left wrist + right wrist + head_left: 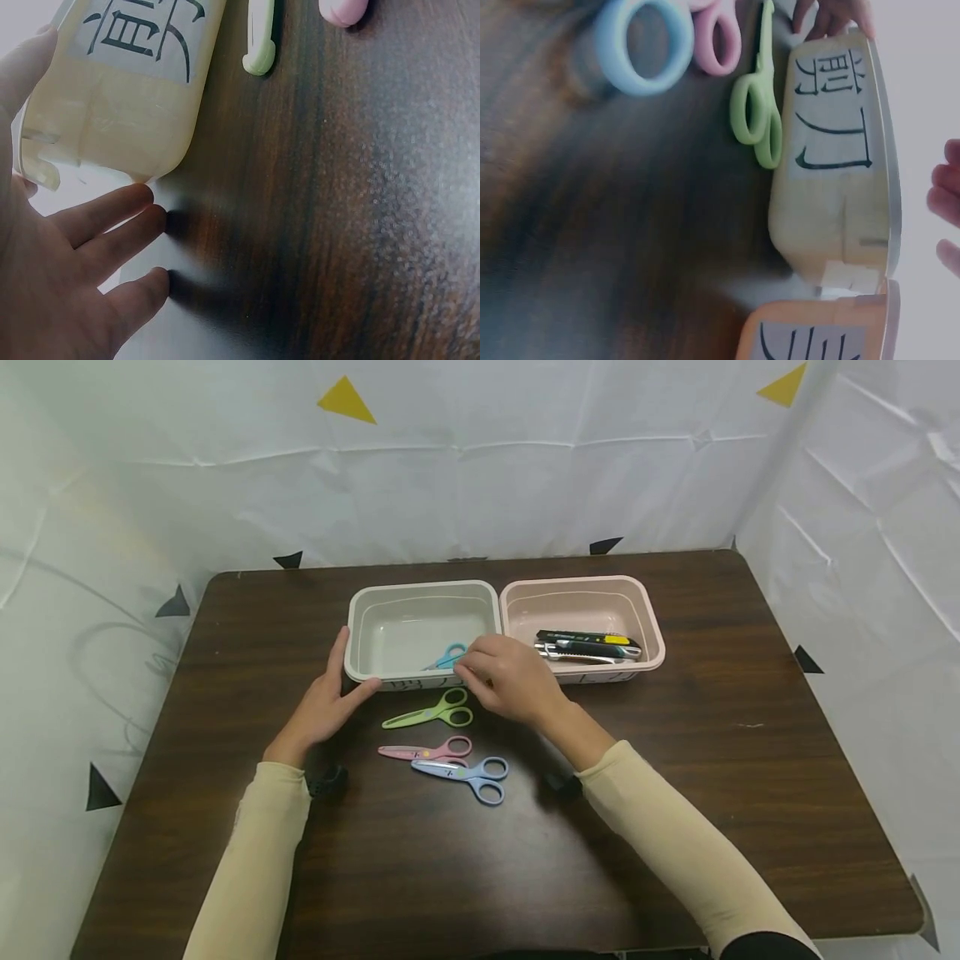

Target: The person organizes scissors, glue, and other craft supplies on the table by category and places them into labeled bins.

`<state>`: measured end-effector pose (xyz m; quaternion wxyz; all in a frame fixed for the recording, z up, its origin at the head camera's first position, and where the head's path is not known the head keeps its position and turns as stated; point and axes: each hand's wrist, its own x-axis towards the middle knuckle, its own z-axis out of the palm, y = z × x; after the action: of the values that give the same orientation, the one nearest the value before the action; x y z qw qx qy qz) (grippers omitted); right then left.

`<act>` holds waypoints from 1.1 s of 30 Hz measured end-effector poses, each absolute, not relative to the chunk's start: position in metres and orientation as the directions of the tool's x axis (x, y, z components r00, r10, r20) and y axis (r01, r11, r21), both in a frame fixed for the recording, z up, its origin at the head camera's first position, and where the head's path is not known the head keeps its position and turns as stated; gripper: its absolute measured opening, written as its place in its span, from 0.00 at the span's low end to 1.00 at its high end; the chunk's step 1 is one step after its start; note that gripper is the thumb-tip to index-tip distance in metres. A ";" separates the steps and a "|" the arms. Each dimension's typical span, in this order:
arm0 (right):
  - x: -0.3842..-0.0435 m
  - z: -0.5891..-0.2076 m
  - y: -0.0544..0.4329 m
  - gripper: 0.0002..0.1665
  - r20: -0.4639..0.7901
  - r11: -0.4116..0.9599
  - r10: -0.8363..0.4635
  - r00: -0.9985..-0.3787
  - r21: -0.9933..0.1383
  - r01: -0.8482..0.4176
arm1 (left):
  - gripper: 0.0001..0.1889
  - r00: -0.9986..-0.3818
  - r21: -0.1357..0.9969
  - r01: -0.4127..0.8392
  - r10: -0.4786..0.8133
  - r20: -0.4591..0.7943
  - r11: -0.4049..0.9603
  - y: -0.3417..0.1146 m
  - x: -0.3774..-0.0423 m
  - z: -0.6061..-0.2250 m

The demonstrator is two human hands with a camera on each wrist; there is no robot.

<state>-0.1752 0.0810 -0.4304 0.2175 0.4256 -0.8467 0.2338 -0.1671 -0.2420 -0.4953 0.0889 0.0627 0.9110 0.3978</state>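
My left hand (321,706) rests at the front left corner of a whitish bin (420,586), thumb at the front rim and index finger along the side. Over that bin's front right rim hovers my right hand (519,681), fingers bent loosely; in the right wrist view its fingertips (946,201) show nothing between them. Just beside those fingers, small light-blue scissors (442,660) lie inside the bin. Green scissors (412,719), pink scissors (405,752) and periwinkle scissors (465,772) lie on the table before it, the last overlapping the pink pair.
A pink bin (573,581) stands right against the whitish one, holding several box cutters (588,647). Both bins carry labels with black characters on their front walls. The dark wooden table (750,760) is surrounded by white sheeting (480,502) at the back and sides.
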 end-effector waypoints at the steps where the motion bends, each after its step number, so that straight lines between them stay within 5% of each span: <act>1: -0.173 -0.431 0.082 0.09 0.589 0.502 -0.626 -0.512 -0.198 -0.842 | 0.51 -0.976 0.737 0.045 0.185 -0.110 0.674 -0.242 -0.167 -0.495; 6: -0.160 -0.432 0.084 0.08 0.623 0.395 -0.692 -0.366 -0.098 -0.913 | 0.51 -0.976 0.737 0.036 0.181 -0.118 0.675 -0.241 -0.167 -0.495; 10: -0.146 -0.436 0.086 0.08 0.577 0.344 -0.750 -0.323 -0.076 -0.936 | 0.50 -0.975 0.739 0.028 0.181 -0.129 0.674 -0.241 -0.167 -0.494; 15: -0.129 -0.445 0.087 0.13 0.444 0.360 -0.803 -0.397 -0.169 -0.918 | 0.50 -0.976 0.742 0.036 0.183 -0.118 0.669 -0.241 -0.167 -0.495; 21: -0.111 -0.458 0.087 0.34 0.180 0.488 -0.821 -0.542 -0.274 -0.829 | 0.50 -0.976 0.740 0.038 0.183 -0.116 0.672 -0.241 -0.167 -0.495; 33: -0.088 -0.476 0.091 0.44 0.035 0.581 -0.793 -0.609 -0.259 -0.772 | 0.50 -0.975 0.749 0.038 0.188 -0.117 0.661 -0.241 -0.166 -0.493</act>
<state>-0.0877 0.0906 -0.4756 -0.0420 0.4403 -0.8881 0.1250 -0.1665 -0.2410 -0.4933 0.0923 0.0621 0.9067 0.4068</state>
